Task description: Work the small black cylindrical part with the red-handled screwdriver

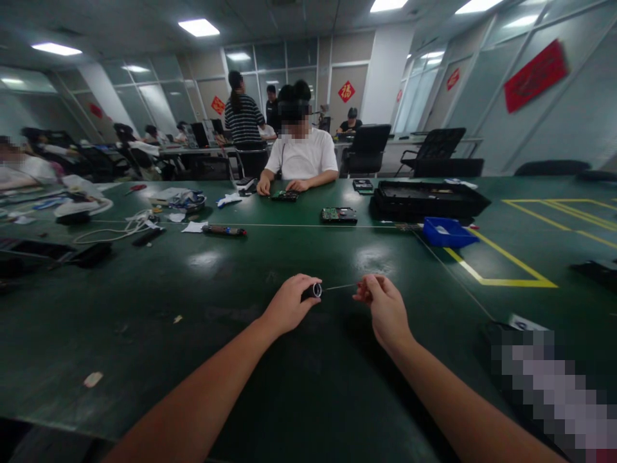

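My left hand (pixel 288 303) is closed around a small dark cylinder with a silvery end (pixel 314 290), held just above the green table (pixel 216 334). A thin metal rod or wire (pixel 340 287) runs from that end to the right. My right hand (pixel 380 307) pinches the rod's other end between finger and thumb. Both forearms reach in from the bottom of the head view, and the hands are a short gap apart.
A person in a white shirt (pixel 301 157) sits across the table over a circuit board (pixel 285 196). A hard drive (pixel 339 215), a blue tray (pixel 448 232), a black case (pixel 429 199), a pen-like tool (pixel 224 229) and cables (pixel 120 228) lie beyond. Yellow floor-style lines (pixel 506 281) mark the right.
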The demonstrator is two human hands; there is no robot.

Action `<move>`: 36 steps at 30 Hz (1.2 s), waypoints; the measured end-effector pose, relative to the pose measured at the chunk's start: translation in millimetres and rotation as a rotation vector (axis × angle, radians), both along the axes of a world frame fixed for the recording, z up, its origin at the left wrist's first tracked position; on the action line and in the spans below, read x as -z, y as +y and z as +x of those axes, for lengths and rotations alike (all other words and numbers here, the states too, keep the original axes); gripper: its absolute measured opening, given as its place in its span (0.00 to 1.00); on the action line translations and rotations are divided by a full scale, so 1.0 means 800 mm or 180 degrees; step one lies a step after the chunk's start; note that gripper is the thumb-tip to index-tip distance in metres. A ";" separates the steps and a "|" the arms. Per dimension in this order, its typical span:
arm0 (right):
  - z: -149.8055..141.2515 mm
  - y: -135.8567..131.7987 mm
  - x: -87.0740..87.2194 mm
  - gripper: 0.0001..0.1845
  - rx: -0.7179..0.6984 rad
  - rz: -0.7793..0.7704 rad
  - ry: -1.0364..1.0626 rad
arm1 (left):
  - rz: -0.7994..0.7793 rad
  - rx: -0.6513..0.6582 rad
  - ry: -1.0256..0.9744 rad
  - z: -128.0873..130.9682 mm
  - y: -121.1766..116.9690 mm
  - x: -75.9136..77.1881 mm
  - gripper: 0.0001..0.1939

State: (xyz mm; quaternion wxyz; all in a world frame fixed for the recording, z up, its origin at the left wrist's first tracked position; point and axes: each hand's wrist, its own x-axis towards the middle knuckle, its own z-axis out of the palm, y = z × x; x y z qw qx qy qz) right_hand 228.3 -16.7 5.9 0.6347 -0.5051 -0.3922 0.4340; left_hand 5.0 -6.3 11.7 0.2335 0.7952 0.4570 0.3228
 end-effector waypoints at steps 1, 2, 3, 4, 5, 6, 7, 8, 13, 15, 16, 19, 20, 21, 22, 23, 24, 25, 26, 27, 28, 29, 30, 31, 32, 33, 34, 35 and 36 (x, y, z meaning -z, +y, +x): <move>0.001 0.000 0.000 0.13 0.0035 -0.0006 0.0017 | -0.0022 -0.0080 -0.0126 0.000 0.000 0.000 0.18; 0.003 0.001 0.000 0.13 0.0074 -0.0006 0.0022 | -0.0037 -0.0169 -0.0255 0.000 0.000 0.000 0.18; 0.004 0.001 0.000 0.13 0.0103 -0.0004 0.0014 | -0.0047 -0.0259 -0.0376 0.000 0.001 0.000 0.17; 0.005 0.002 0.000 0.13 0.0121 0.0006 -0.0005 | -0.0060 -0.0345 -0.0479 0.000 0.001 -0.002 0.18; 0.006 0.002 0.001 0.13 0.0126 0.0021 -0.0030 | -0.0074 -0.0432 -0.0565 -0.001 0.000 -0.004 0.19; 0.006 0.002 0.001 0.12 0.0122 0.0036 -0.0058 | -0.0094 -0.0520 -0.0631 -0.002 0.000 -0.007 0.20; 0.006 0.002 0.001 0.12 0.0111 0.0044 -0.0083 | -0.0124 -0.0605 -0.0669 -0.003 -0.001 -0.010 0.21; 0.005 0.003 0.000 0.12 0.0102 0.0045 -0.0102 | -0.0169 -0.0673 -0.0666 -0.004 -0.002 -0.015 0.22; 0.004 0.002 -0.004 0.12 0.0115 0.0023 -0.0117 | -0.0302 -0.0694 -0.0226 -0.009 -0.006 -0.039 0.16; 0.005 0.001 -0.006 0.12 0.0116 -0.0005 -0.0127 | -0.0233 -0.0625 -0.0072 -0.009 -0.004 -0.044 0.14; 0.006 0.001 -0.006 0.12 0.0108 -0.0024 -0.0126 | -0.0202 -0.0573 0.0013 -0.009 -0.002 -0.044 0.12; 0.008 0.003 -0.005 0.11 0.0074 -0.0030 -0.0084 | -0.0150 -0.0311 0.0400 -0.007 0.008 -0.036 0.08; 0.008 0.004 -0.003 0.11 0.0087 0.0003 -0.0066 | -0.0149 -0.0228 0.0557 -0.005 0.013 -0.032 0.08; 0.009 0.005 -0.002 0.11 0.0104 0.0038 -0.0051 | -0.0145 -0.0165 0.0703 -0.004 0.018 -0.027 0.08; 0.009 0.006 -0.001 0.11 0.0117 0.0054 -0.0048 | -0.0131 -0.0125 0.0829 -0.002 0.023 -0.021 0.10; 0.010 0.007 0.001 0.12 0.0137 0.0075 -0.0049 | -0.0109 -0.0107 0.0935 0.000 0.029 -0.016 0.12; 0.010 0.008 0.002 0.12 0.0143 0.0087 -0.0059 | -0.0080 -0.0093 0.1023 0.002 0.034 -0.011 0.15; 0.011 0.008 0.003 0.12 0.0137 0.0094 -0.0080 | -0.0046 -0.0070 0.1095 0.004 0.039 -0.007 0.17; 0.011 0.009 0.003 0.13 0.0125 0.0100 -0.0105 | -0.0009 -0.0036 0.1150 0.006 0.043 -0.003 0.17; 0.011 0.009 0.004 0.13 0.0112 0.0102 -0.0130 | 0.0021 0.0003 0.1192 0.008 0.047 0.000 0.16; 0.012 0.009 0.004 0.13 0.0097 0.0099 -0.0149 | 0.0038 0.0044 0.1225 0.010 0.049 0.003 0.15; 0.012 0.009 0.004 0.14 0.0086 0.0093 -0.0161 | 0.0048 0.0073 0.1241 0.011 0.050 0.004 0.13; 0.012 0.009 0.004 0.14 0.0073 0.0080 -0.0162 | 0.0056 0.0085 0.1236 0.012 0.051 0.004 0.12; 0.012 0.009 0.004 0.13 0.0070 0.0065 -0.0150 | 0.0056 0.0085 0.1212 0.012 0.050 0.003 0.12; 0.012 0.009 0.004 0.13 0.0061 0.0048 -0.0134 | 0.0045 0.0071 0.1170 0.012 0.049 0.002 0.12; 0.013 0.008 0.004 0.13 0.0051 0.0031 -0.0118 | 0.0023 0.0038 0.1107 0.010 0.048 -0.001 0.12; 0.013 0.008 0.003 0.13 0.0041 0.0012 -0.0106 | -0.0014 -0.0013 0.1030 0.008 0.047 -0.004 0.12; 0.013 0.008 0.003 0.13 0.0042 -0.0002 -0.0097 | -0.0059 -0.0084 0.0940 0.004 0.047 -0.008 0.12; 0.013 0.007 0.003 0.13 0.0040 -0.0014 -0.0094 | -0.0102 -0.0165 0.0835 0.000 0.046 -0.011 0.12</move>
